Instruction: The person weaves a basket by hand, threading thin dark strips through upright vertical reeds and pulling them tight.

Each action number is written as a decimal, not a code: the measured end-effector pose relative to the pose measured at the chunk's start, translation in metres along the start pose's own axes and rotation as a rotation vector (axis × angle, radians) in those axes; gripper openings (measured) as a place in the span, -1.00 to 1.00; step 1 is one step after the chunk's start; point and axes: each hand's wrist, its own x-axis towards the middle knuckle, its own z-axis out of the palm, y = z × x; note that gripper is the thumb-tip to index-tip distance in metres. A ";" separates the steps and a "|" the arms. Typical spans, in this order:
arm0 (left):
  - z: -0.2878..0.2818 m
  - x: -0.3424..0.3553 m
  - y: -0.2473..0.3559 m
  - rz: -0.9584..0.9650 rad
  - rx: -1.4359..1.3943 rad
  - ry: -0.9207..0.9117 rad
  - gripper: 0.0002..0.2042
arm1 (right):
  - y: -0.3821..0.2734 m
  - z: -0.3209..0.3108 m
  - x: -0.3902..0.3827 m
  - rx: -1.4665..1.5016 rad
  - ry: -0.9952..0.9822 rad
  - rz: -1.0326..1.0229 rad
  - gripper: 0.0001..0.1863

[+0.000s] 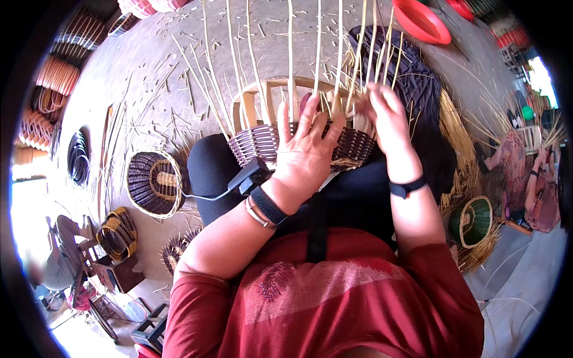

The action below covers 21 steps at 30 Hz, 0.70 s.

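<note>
An unfinished basket [241,147] lies across my dark-clad knees, with a dark brown woven band and long pale upright stakes around a curved wooden form [250,95]. My left hand [303,149] rests over the front of the weave, fingers spread among the stakes and pointing away from me. My right hand [387,116] is raised at the right-hand stakes, its fingers bent and blurred. I cannot tell whether it grips a stake or strand there. A small black device [253,175] on a grey cable sits by my left wrist.
Finished baskets [143,185] stand left, a green basket [471,221] right. A red basin [421,21], dark cloth [418,71], straw bundle [453,143] and coiled black strands [77,155] lie around me amid scattered cuttings. Another person [537,197] in pink patterned clothing is at far right.
</note>
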 end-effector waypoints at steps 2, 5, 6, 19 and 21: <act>-0.003 0.009 0.008 -0.064 -0.083 -0.047 -0.38 | 0.005 0.014 0.033 -0.353 -0.137 -0.340 -0.75; 0.002 0.016 0.015 -0.077 -0.094 -0.054 -0.38 | 0.037 0.034 0.085 -0.966 -0.024 -0.656 -0.53; 0.003 0.018 0.014 -0.058 -0.083 -0.048 -0.38 | 0.044 0.041 0.090 -1.099 0.065 -0.898 -0.43; 0.030 0.028 0.046 0.110 0.049 -0.080 -0.46 | 0.038 -0.074 0.030 -0.147 0.068 -0.077 -0.69; 0.038 0.032 0.049 0.105 0.107 -0.070 -0.47 | 0.033 -0.044 0.057 -0.614 -0.023 -0.433 -0.63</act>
